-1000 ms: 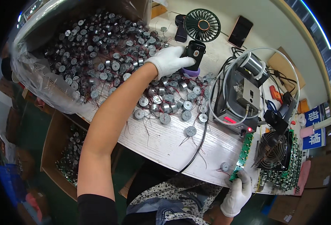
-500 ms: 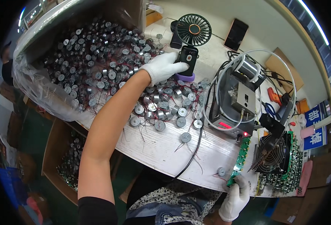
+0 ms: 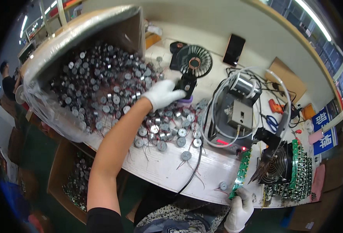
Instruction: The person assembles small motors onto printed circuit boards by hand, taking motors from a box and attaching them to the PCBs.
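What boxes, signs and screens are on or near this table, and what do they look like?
Cardboard box: back left of the table, tipped on its side, brown, lined with clear plastic, full of small round metal parts.
Dark phone: back of the table, flat black rectangle, screen off.
Blue sign: far right, rectangular, white characters.
Red display: front of the grey machine, small glowing strip.

A white fabric glove is worn on the left hand (image 3: 164, 94), seen near the centre of the frame, and the forearm behind it is left uncovered down to a short black sleeve (image 3: 103, 220) at the lower edge. A similar white glove is worn on the right hand (image 3: 239, 209) at the lower right. A patterned garment (image 3: 187, 222) with small light and dark marks is seen at the bottom centre.
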The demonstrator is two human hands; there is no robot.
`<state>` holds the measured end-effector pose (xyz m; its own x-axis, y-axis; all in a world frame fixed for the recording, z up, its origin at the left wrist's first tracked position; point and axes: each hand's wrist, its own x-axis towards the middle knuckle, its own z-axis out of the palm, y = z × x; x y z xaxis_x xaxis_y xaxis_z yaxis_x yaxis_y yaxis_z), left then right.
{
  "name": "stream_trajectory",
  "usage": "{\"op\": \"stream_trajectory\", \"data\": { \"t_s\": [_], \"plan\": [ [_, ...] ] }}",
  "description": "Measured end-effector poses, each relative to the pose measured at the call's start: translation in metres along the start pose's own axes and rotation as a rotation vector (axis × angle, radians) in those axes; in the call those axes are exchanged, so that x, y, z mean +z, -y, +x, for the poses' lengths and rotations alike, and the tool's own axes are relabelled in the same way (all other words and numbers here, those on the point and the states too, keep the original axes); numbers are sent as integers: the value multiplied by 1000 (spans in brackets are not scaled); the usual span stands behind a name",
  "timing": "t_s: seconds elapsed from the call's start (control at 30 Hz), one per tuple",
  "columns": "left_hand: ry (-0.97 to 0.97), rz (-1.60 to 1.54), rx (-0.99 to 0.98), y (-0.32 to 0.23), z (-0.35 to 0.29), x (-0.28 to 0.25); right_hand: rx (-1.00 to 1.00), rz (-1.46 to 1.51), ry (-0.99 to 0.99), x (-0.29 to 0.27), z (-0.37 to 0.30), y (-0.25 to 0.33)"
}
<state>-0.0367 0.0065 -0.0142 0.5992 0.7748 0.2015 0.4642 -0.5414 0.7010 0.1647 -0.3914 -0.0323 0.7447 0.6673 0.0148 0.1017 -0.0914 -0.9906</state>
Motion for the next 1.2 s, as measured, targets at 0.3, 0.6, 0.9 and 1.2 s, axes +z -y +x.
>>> {"op": "stream_trajectory", "data": {
  "t_s": [0.3, 0.6, 0.9, 1.2],
  "plan": [
    [-32, 89, -77, 0, -6, 5, -59, -184, 161, -5, 1, 11],
    [11, 35, -73, -5, -7, -4, 19, 22, 148, 2, 0, 3],
    [-1, 195, -19, -18, -12, -19, 54, 45, 194, 1, 0, 14],
    [-312, 760, -171, 0, 8, -66, 17, -2, 186, 1, -1, 22]
  ]
}}
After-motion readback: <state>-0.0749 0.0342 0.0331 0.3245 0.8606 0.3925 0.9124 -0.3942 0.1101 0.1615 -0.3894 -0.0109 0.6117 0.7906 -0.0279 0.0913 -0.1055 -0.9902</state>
